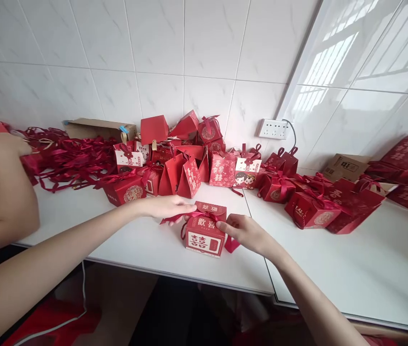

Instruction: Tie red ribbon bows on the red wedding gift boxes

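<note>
Red gift box (pixel 206 229), white front label, gold-edged Chinese characters, ribbon-tied top

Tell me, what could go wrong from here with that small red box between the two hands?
The ribbon lies across the top of the small red box, with the left hand and right hand at either side, so it might slip or twist if pulled unevenly. The box looks like card, so firm pressing could perhaps dent it. Other red boxes stand crowded behind, some piled up, so a knock might topple a few.
</note>
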### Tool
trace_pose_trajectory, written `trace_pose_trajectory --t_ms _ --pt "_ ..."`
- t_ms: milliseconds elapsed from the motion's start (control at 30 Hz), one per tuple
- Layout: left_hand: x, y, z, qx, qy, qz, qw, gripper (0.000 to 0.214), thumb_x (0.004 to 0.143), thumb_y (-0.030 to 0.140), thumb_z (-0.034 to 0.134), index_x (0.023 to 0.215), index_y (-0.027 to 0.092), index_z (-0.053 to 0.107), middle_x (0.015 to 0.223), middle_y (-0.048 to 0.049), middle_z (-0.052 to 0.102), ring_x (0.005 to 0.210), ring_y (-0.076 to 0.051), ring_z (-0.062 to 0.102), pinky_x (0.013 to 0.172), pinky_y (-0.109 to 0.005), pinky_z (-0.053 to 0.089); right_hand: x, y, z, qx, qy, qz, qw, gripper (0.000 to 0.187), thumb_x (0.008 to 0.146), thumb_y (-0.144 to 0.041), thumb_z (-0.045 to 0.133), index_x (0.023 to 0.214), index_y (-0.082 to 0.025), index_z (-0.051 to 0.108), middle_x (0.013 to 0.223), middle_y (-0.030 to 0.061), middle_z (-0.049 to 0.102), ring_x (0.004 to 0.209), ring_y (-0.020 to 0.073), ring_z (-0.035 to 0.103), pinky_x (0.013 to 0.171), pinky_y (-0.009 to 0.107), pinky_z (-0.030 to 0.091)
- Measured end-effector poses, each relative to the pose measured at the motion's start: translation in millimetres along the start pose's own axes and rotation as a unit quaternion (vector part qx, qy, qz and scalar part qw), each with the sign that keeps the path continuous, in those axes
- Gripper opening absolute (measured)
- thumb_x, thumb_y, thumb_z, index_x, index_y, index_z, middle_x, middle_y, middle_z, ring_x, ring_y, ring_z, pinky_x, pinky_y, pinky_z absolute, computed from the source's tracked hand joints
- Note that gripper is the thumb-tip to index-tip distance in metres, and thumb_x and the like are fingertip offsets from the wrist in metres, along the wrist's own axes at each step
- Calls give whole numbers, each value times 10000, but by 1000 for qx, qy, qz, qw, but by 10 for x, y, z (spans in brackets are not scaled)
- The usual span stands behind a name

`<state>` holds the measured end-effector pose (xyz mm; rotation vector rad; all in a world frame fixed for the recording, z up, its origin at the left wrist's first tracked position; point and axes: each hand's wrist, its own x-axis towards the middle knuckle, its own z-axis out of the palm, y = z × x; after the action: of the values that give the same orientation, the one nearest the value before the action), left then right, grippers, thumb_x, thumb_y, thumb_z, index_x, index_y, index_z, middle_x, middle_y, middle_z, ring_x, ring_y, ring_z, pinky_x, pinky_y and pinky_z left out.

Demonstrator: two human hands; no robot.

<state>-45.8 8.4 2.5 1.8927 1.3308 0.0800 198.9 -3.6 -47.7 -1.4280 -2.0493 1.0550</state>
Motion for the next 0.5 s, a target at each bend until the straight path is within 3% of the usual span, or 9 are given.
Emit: trace_pose_trajectory --t_ms 67,167,333,500 --pt "12 -27 -7 -17 -6 -7 1000 555 793 697 376 694 171 522 523 22 463 494 -106 424 514 -238 334 25 27 6 63 -49 -1 997 469 728 -629 571 632 -175 499 603 -14 497 533 104 412 509 243 292" --pt "21 -68 -13 -47 -35 4 998 493 767 650 499 692 165 550 489 48 392 484 -91 382 538 -238 341 63 89 -11 151 -108 -5 983 481 701 -632 600 635 -166 502 614 -12 502 533 91 393 488 232 257" --pt "33 -123 -8 -158 -69 20 985 424 732 592 604 694 177 528 413 99 285 413 -61 269 591 -270 396 117 176 -15 244 -130 -30 961 452 681 -575 666 623 -157 504 579 -17 523 535 81 411 510 225 244" --pt "101 -222 -12 -198 -91 43 975 405 681 542 690 735 170 538 447 109 306 395 -34 239 532 -240 352 187 250 6 301 -140 -3 943 479 632 -567 717 597 -178 439 454 -72 410 435 53 299 468 223 167"
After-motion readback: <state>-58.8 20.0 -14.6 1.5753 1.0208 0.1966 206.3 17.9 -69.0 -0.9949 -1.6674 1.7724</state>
